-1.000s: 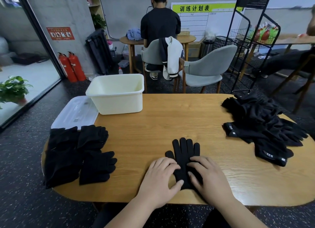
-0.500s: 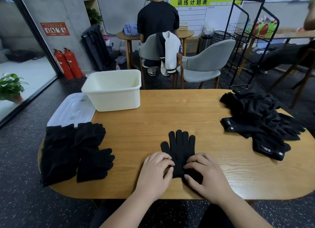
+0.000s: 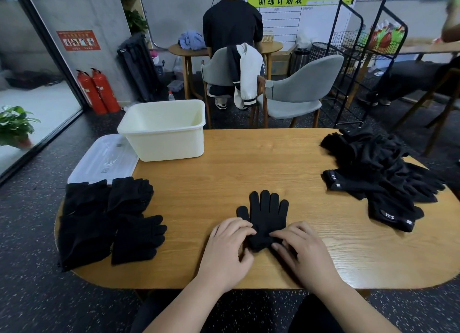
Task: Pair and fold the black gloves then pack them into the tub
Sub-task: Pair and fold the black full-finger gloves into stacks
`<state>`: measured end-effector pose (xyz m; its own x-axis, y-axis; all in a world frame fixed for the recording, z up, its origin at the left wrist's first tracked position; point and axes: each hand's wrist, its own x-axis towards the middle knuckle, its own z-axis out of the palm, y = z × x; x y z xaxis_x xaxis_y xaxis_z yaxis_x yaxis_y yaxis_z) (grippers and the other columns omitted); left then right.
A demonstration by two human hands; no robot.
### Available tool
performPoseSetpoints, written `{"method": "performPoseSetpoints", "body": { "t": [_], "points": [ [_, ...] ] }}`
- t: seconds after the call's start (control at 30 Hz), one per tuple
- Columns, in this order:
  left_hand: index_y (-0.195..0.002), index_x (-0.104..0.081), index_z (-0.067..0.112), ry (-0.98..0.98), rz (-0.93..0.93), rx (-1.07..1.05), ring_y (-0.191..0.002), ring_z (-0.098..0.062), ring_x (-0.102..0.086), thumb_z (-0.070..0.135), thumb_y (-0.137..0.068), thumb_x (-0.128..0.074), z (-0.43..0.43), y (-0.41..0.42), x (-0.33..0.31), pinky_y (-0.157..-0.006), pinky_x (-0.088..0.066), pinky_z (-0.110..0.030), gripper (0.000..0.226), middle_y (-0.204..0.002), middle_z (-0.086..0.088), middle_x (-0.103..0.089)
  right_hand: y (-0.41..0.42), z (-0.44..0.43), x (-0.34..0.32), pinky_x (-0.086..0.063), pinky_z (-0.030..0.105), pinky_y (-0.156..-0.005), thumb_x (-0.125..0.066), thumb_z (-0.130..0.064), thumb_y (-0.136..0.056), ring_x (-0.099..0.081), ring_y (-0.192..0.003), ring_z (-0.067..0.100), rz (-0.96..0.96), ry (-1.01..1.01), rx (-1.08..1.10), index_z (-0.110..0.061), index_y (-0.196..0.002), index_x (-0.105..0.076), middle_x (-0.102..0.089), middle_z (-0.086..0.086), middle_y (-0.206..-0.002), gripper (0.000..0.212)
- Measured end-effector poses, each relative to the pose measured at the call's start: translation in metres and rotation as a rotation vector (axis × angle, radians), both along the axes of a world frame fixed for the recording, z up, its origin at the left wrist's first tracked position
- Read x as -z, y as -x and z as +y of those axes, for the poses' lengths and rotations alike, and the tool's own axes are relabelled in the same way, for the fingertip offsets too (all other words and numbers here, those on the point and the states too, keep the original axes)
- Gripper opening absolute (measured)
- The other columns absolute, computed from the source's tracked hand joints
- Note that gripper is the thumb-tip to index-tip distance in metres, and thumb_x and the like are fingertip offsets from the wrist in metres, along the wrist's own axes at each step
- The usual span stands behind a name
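A black glove pair [image 3: 266, 213] lies flat near the table's front edge, fingers pointing away from me. My left hand [image 3: 227, 248] and my right hand [image 3: 302, 250] both pinch its cuff end, which is bunched up toward the fingers. A cream tub [image 3: 164, 129] stands empty at the back left of the table. Several folded black gloves [image 3: 109, 220] lie on the left end. A loose heap of black gloves [image 3: 380, 173] covers the right end.
A clear plastic lid [image 3: 104, 158] lies beside the tub at the table's left edge. Beyond the wooden table [image 3: 249, 163] are grey chairs [image 3: 296, 91], a black wire rack [image 3: 361, 58] and a person [image 3: 232, 23] seated with their back to me.
Both hands have slid from flat on the glove to its cuff end and curled their fingers, bunching the cuff forward. The view has shifted slightly.
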<state>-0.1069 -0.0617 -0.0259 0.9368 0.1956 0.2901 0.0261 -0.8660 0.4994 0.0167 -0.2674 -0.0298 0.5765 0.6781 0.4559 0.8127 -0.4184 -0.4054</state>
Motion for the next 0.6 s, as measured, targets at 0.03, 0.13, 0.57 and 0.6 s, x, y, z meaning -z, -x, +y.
{"method": "performPoseSetpoints", "body": {
  "t": [0.03, 0.13, 0.57, 0.6],
  "points": [
    [-0.129, -0.066, 0.034, -0.012, 0.004, 0.015, -0.143, 0.007, -0.03, 0.036, -0.093, -0.054, 0.0, 0.0, 0.0, -0.121, -0.015, -0.02, 0.039, -0.138, 0.029, -0.052, 0.0, -0.001, 0.0, -0.052, 0.032, -0.084, -0.071, -0.04, -0.099, -0.055, -0.103, 0.01, -0.006, 0.002, -0.022, -0.029, -0.118, -0.074, -0.064, -0.027, -0.102, 0.021],
    [-0.123, -0.069, 0.034, -0.043, 0.011, 0.032, -0.142, 0.004, -0.034, 0.038, -0.096, -0.056, 0.002, -0.001, 0.002, -0.121, -0.023, -0.028, 0.031, -0.135, 0.027, -0.058, 0.004, -0.002, -0.003, -0.051, 0.033, -0.088, -0.067, -0.049, -0.101, -0.055, -0.108, 0.01, -0.004, 0.016, -0.067, -0.03, -0.123, -0.072, -0.065, -0.025, -0.109, 0.029],
    [-0.131, -0.065, 0.042, 0.161, 0.101, -0.111, -0.12, 0.0, -0.047, 0.055, -0.103, -0.057, 0.001, -0.001, -0.004, -0.106, -0.042, -0.026, 0.032, -0.12, 0.026, -0.06, 0.0, -0.005, -0.011, -0.046, 0.012, -0.075, -0.071, -0.048, -0.092, -0.064, -0.088, 0.001, 0.352, -0.099, 0.059, -0.051, -0.101, -0.064, -0.062, -0.019, -0.093, 0.011],
    [-0.133, -0.064, 0.042, 0.183, 0.105, -0.123, -0.12, 0.0, -0.047, 0.055, -0.103, -0.058, 0.001, -0.001, -0.006, -0.105, -0.042, -0.023, 0.033, -0.117, 0.027, -0.061, -0.001, -0.005, -0.013, -0.045, 0.011, -0.075, -0.07, -0.052, -0.09, -0.064, -0.088, 0.002, 0.4, -0.127, 0.084, -0.049, -0.097, -0.065, -0.064, -0.017, -0.091, 0.009]
  ]
}}
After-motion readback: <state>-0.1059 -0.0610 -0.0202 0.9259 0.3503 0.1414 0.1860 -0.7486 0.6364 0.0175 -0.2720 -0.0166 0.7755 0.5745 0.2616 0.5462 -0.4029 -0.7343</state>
